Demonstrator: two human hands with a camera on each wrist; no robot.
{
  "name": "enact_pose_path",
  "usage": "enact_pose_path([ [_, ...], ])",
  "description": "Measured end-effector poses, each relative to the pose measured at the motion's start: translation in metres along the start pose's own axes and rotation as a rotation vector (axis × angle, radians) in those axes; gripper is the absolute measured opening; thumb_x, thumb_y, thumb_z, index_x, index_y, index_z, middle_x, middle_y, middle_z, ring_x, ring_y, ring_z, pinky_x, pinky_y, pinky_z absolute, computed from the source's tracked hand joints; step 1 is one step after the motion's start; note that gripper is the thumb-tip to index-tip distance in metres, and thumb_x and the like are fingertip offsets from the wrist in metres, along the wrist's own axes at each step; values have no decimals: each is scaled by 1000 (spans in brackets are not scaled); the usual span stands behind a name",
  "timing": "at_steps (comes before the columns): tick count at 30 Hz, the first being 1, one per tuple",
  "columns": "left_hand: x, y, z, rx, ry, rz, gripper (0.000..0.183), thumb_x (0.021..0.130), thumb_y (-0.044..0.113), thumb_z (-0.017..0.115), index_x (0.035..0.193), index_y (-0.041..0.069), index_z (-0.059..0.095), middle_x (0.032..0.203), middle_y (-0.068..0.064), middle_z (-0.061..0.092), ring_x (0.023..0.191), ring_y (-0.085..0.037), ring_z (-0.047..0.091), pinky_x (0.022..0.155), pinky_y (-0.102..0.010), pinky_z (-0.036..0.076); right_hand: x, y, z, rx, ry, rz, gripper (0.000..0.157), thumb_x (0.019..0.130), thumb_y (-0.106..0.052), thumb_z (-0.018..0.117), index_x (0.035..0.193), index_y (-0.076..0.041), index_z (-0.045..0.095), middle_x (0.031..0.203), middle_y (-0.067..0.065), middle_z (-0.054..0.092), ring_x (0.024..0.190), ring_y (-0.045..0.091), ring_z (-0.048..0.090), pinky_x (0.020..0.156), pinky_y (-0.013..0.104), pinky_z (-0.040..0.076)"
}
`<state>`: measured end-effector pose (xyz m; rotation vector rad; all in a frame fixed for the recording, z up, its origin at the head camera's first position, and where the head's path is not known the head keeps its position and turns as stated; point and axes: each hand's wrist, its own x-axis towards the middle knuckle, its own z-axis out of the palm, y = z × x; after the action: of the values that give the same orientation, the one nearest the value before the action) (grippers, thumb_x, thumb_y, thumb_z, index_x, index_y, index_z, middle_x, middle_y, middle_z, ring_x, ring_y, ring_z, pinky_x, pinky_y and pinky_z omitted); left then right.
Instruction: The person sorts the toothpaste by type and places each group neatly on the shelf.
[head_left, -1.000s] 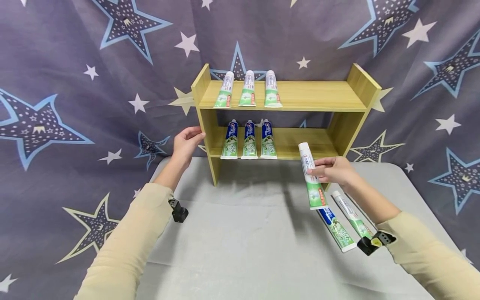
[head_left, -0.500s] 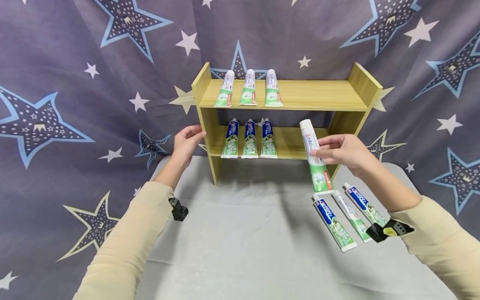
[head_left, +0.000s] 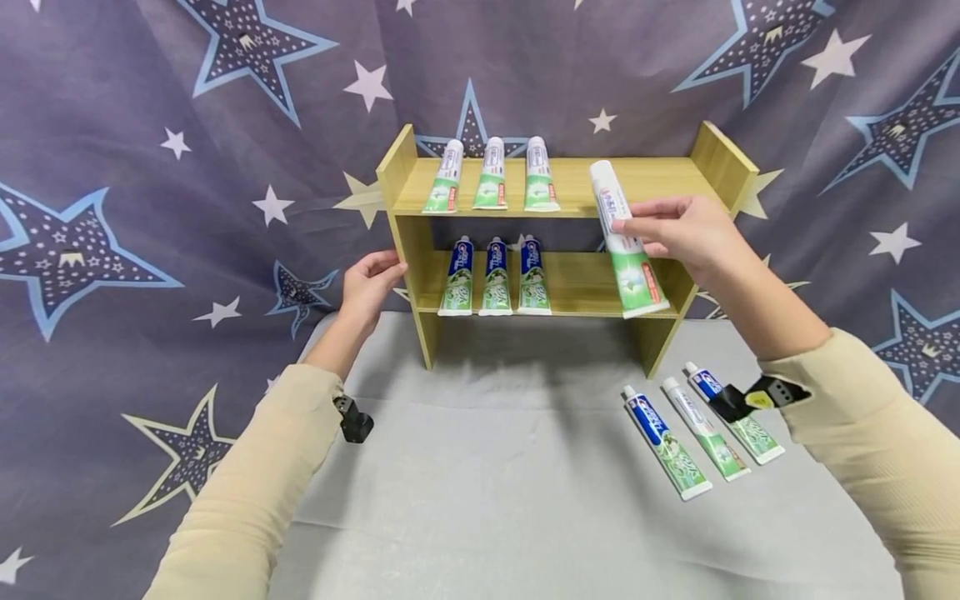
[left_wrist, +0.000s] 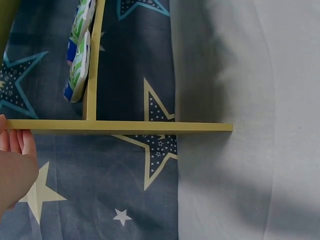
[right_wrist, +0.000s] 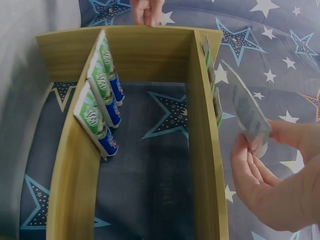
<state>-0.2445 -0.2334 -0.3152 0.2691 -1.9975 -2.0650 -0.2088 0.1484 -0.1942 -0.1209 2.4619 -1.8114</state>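
OK, on my remote feed I've got a purple starry curtain (head_left: 525, 50) as bkgd, then a grey surface (head_left: 465, 492) running out from it. Wooden rack (head_left: 573, 213), 2 shelves, stands at the surface's far edge. Beige sleeves (head_left: 255, 467) reach in from the near side.

L hand (head_left: 367, 287): fingers loose, laid against the rack's L side panel (left_wrist: 125, 126). R hand (head_left: 686, 237) pinches a white-&-green tube (head_left: 633, 271) btwn thumb & fingers, tilted, cap up, held off the wood by the upper shelf's (head_left: 667, 179) front edge, twd its R end.

3 shelved white tubes (head_left: 492, 179) lie in a row at the upper shelf's L end; 3 shelved blue tubes (head_left: 496, 279) do likewise on the lower shelf (head_left: 573, 279), crimped ends at the front edge.

I see 3 loose ones twd the surface's R edge, slanted side by side: inner blue tube (head_left: 666, 442), middle white tube (head_left: 705, 429), outer blue tube (head_left: 757, 437), that last partly behind the R wrist cam (head_left: 753, 400). L wrist cam (head_left: 354, 421) sits at the other cuff.
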Motion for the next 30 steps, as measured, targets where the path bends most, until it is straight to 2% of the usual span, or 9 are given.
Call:
enact_pose_path([
  [7,0,-1,-1,-3,-3,-19,17,88,3,65,91,19,61,85,11,62,82,0,61,91,-18,53,23,-23,8,29,104,98,10,80,-26,78,85,-23,71,96,-5,58,77,1,58,62,11,53],
  [11,1,-1,-2,-9,-10,-23,17,88,3,65,91,19,61,86,12,62,83,1,62,103,-26,50,42,-35,12,33,133,161,33,83,-27,74,113,-14,69,97,-5,57,77,0,57,60,10,52],
  [13,1,-1,-1,-17,-15,-20,17,88,3,64,91,19,60,86,11,62,83,0,62,107,-31,47,52,-41,14,42,142,197,46,85,-26,72,127,-10,61,100,-4,58,81,1,59,66,12,54],
  [16,2,-1,-1,-14,-17,-20,17,88,2,64,90,19,60,85,11,62,83,1,62,110,-36,45,67,-50,18,59,175,267,55,86,-24,70,136,-8,52,121,-2,60,99,7,62,85,17,56],
  [19,2,-2,-1,-17,-13,-27,18,88,2,65,89,19,60,85,11,62,82,1,62,108,-33,47,80,-57,22,103,223,330,55,86,-17,69,137,-9,49,141,1,52,118,11,58,100,21,51],
  [22,2,-2,-1,-8,-15,-26,17,88,2,65,90,19,60,85,11,62,82,1,61,106,-29,49,89,-60,25,136,257,355,44,85,-10,69,127,-10,53,142,3,51,123,11,57,101,20,50],
  [26,2,-1,-2,-10,-27,-10,17,88,2,64,91,18,59,86,10,61,82,1,61,110,-35,46,97,-57,28,-24,269,333,25,84,-16,71,103,-12,56,121,-1,57,102,9,65,89,16,55],
  [28,2,-1,-1,-21,-32,-7,17,88,1,64,91,17,59,86,10,61,82,1,61,112,-39,44,98,-52,29,-187,283,300,24,83,-26,72,102,-16,63,121,0,57,90,4,60,79,12,55],
  [30,3,-1,-1,-27,-33,-8,17,88,1,65,91,17,60,85,10,61,81,1,61,112,-40,43,99,-47,30,-328,306,252,30,82,-34,72,109,-21,69,125,3,56,92,5,54,72,12,51],
])
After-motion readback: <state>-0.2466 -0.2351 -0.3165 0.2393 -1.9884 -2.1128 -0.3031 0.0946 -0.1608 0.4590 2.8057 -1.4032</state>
